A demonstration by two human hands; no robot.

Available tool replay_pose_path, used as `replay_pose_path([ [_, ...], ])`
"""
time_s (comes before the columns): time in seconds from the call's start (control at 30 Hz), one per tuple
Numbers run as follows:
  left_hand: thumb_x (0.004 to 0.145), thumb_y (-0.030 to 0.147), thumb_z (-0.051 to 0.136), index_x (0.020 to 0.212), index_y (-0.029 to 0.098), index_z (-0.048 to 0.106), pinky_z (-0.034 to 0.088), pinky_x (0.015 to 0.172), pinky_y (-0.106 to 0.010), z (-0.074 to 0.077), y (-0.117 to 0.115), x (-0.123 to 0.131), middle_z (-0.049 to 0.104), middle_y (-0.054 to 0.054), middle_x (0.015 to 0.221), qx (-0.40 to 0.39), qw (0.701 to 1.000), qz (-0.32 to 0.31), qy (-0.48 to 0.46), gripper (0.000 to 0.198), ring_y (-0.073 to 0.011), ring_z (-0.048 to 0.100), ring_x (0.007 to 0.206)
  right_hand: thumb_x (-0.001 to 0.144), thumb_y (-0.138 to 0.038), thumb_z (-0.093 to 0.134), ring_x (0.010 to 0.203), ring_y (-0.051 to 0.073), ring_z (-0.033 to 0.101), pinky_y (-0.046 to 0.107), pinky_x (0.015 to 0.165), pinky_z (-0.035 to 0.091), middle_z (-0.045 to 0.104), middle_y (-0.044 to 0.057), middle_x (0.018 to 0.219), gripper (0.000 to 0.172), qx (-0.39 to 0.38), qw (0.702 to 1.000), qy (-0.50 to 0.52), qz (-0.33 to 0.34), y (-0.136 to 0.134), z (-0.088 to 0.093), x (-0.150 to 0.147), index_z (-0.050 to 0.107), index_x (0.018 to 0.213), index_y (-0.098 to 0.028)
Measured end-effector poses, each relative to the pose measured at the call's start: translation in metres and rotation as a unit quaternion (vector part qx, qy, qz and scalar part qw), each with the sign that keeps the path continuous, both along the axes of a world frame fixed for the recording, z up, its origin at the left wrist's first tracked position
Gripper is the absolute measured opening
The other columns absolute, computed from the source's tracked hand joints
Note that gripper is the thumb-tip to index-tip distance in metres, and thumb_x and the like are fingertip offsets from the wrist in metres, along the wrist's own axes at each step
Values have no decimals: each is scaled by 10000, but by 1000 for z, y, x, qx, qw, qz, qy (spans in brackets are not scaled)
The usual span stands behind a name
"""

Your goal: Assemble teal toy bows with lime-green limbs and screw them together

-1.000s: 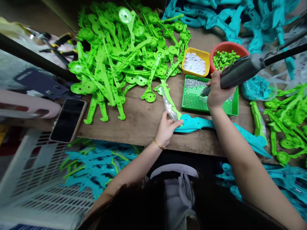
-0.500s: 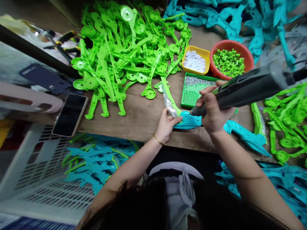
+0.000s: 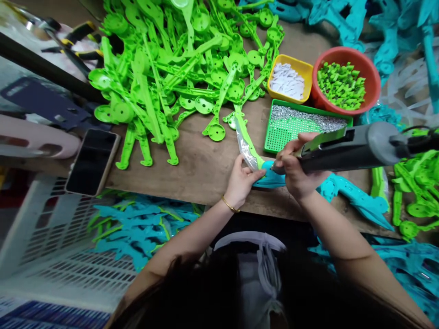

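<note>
A long teal plastic toy part [image 3: 346,194] lies along the near edge of the wooden table [image 3: 202,169], with a green piece and a clear blade [image 3: 244,146] set into its left end. My left hand [image 3: 242,180] pinches that left end and holds it down. My right hand [image 3: 297,171] is wrapped round a grey electric screwdriver [image 3: 346,148], whose tip rests on the teal part right beside my left fingers.
A big heap of green plastic parts [image 3: 178,64] fills the table's far left. A green tray of screws [image 3: 302,125], a yellow tub of white bits [image 3: 290,82] and a red bowl of green bits [image 3: 345,82] stand at the right. A phone [image 3: 92,160] lies at the left; teal parts fill a white crate [image 3: 68,256] below.
My right hand brought the screwdriver from the green screw tray down to the left end of the teal part. My left hand stayed on that end.
</note>
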State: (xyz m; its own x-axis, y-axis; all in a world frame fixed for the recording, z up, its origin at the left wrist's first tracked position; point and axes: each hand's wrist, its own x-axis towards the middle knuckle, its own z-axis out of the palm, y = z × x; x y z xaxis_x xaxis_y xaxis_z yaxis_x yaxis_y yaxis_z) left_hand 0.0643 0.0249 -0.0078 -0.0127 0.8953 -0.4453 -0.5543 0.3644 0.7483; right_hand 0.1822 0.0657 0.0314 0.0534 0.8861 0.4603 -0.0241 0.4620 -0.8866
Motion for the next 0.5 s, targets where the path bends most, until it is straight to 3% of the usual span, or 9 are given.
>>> replay_pose_path([
  [0.1, 560, 277, 877, 1120, 225, 454, 551, 729, -284, -2, -1, -1, 741, 8, 821, 0, 1000, -5, 9, 704, -154, 701, 733, 783, -353, 728, 467, 89, 553, 262, 445, 491, 637, -64, 741, 296, 7, 998, 54, -8, 14, 20, -1, 615, 1054, -309],
  [0.2, 571, 285, 872, 1118, 218, 445, 554, 728, -287, -4, -2, -1, 740, -1, 824, 2, 1000, -13, 22, 698, -151, 698, 726, 761, -397, 746, 421, 75, 506, 242, 386, 420, 616, -52, 691, 243, 65, 983, 96, -143, 50, 32, 9, 637, 936, -268],
  [0.3, 575, 271, 868, 1114, 211, 445, 554, 726, -279, -5, -2, -1, 739, -12, 845, 5, 999, -17, 27, 688, -147, 697, 732, 796, -474, 684, 440, 79, 509, 261, 433, 451, 586, -42, 698, 248, 98, 954, 63, -276, 88, 21, 23, 578, 871, -264],
  [0.4, 584, 254, 860, 1115, 203, 443, 553, 714, -264, -5, -2, -1, 739, -12, 846, 1, 1000, -18, 23, 677, -136, 692, 725, 808, -474, 655, 451, 84, 517, 264, 446, 461, 546, -46, 691, 278, 85, 952, 34, -292, 105, 3, 30, 520, 833, -232],
  [0.5, 587, 246, 855, 1129, 200, 436, 553, 710, -264, -5, -2, -1, 739, -12, 841, 1, 1000, -18, 24, 687, -135, 691, 720, 827, -423, 625, 457, 68, 510, 250, 470, 464, 524, -49, 702, 249, 81, 956, 26, -281, 106, -8, 32, 505, 848, -206],
])
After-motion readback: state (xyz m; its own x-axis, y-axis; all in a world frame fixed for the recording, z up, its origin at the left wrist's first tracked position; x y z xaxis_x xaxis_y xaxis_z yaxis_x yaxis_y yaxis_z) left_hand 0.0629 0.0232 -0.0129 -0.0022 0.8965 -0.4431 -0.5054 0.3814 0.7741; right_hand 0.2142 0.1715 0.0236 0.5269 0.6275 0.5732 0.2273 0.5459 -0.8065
